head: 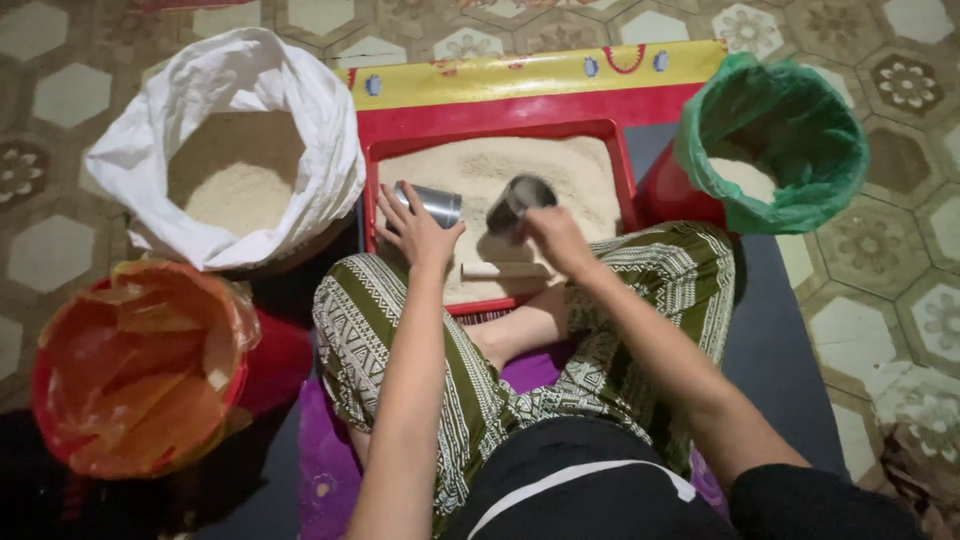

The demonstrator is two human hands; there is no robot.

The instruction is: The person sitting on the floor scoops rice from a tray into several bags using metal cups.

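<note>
The person sits cross-legged on the floor with a red tray of pale, sandy powder at twelve o'clock, just beyond the knees. The left hand rests at the tray's near-left part, its fingers curled around a shiny metal cup that lies tipped on its side over the powder. The right hand sits just to the three o'clock side of the left, fingers closed on a second, darker metal cup, tilted with its open mouth facing up and away. The two cups are near each other but apart. A short pale wooden stick lies across the powder at the near edge, between the hands and the knees. At ten o'clock stands an open white sack holding the same pale powder. At two o'clock a bucket lined with green plastic holds a little powder. At eight o'clock sits a red bucket with an orange liner.
</note>
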